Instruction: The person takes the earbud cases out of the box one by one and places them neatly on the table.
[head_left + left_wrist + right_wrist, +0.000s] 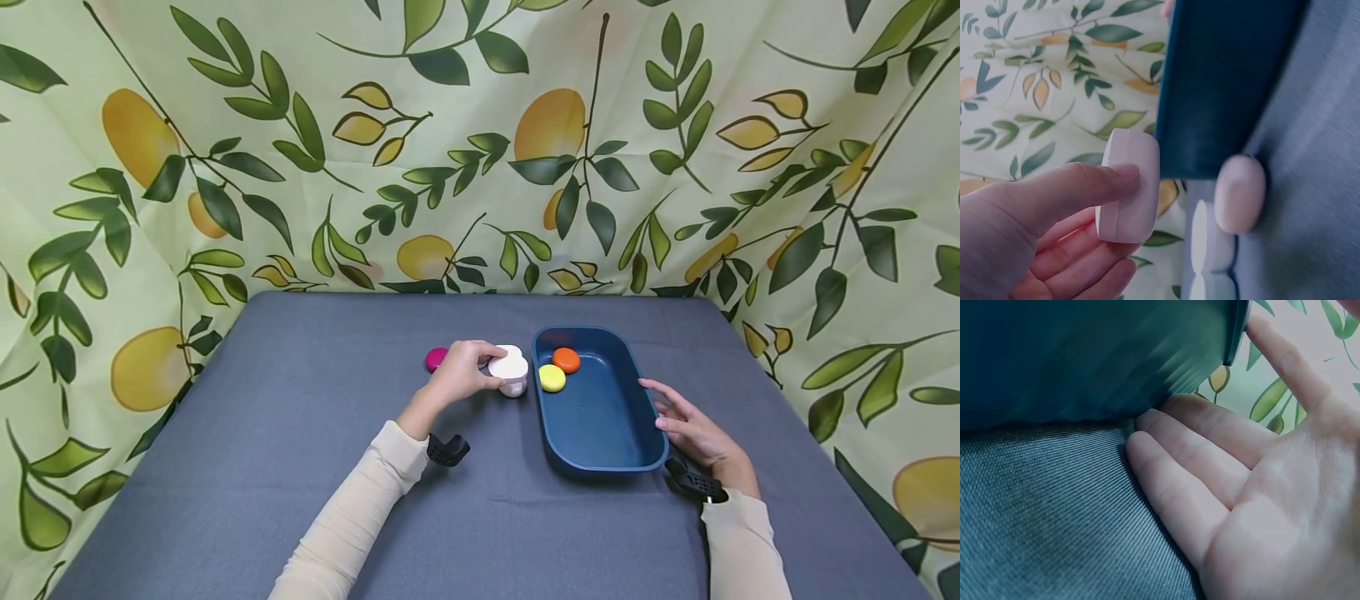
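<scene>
My left hand [463, 371] pinches a thick white round disc [1129, 187] between thumb and fingers, raised above the table; a seam runs around its side. Below it on the table is a pale rounded disc [1239, 195], with another white disc [1204, 234] beside it. A magenta disc [436, 359] lies left of the left hand, partly hidden by it. To the right stands a blue rectangular bin [600, 417] holding an orange disc [566, 360] and a yellow disc [552, 378]. My right hand [693, 429] rests at the bin's right side, its fingers extended against the wall and rim.
A grey cloth covers the table [337, 375]. Behind and on both sides hangs a leaf-and-fruit patterned curtain [465, 192]. The bin's raised rim stands just right of the left hand and the white discs.
</scene>
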